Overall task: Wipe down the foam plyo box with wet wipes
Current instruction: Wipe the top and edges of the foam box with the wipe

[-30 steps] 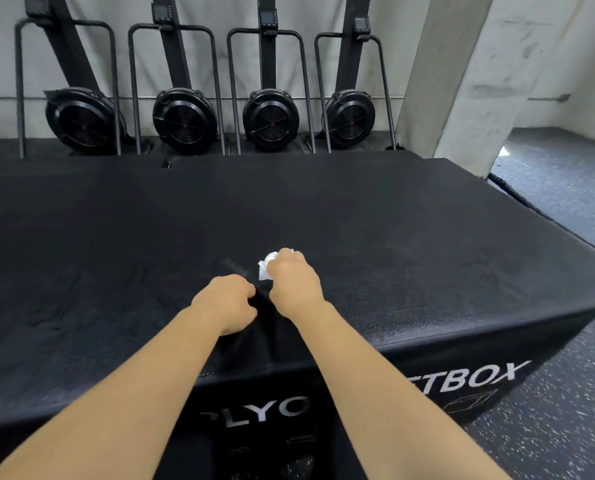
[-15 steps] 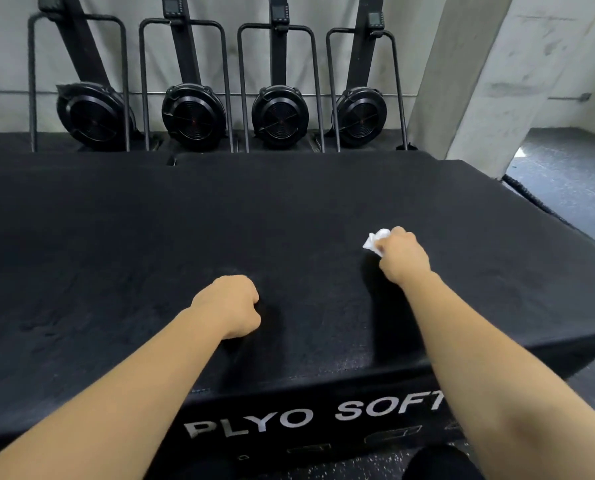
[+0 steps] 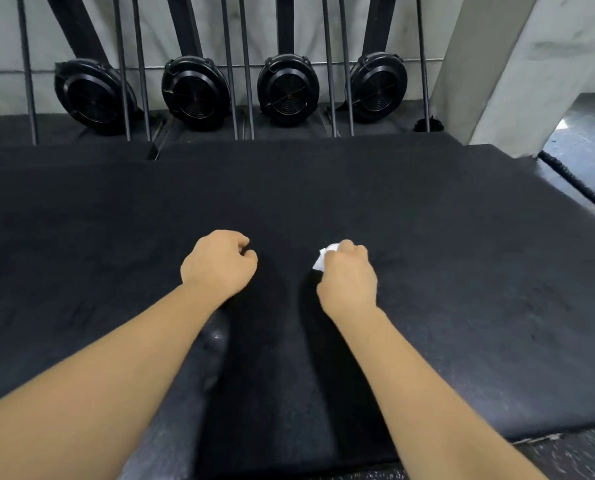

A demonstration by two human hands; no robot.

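Observation:
The black foam plyo box (image 3: 445,271) fills most of the view, its flat top facing me. My right hand (image 3: 348,278) grips a crumpled white wet wipe (image 3: 323,258) and holds it down on the box top near the middle. Only a corner of the wipe sticks out past the fingers. My left hand (image 3: 218,265) is a loose fist resting on the top just left of the right hand, holding nothing.
Several black rowing machines (image 3: 289,88) stand upright against the back wall behind the box. A grey concrete pillar (image 3: 517,64) rises at the back right. Dark rubber floor (image 3: 587,140) shows to the right of the box.
My right hand has dragged the wipe back leftward toward the left hand after swinging right. The left fist stays in place. The view has tilted down and closer, hiding the box's front lettering.

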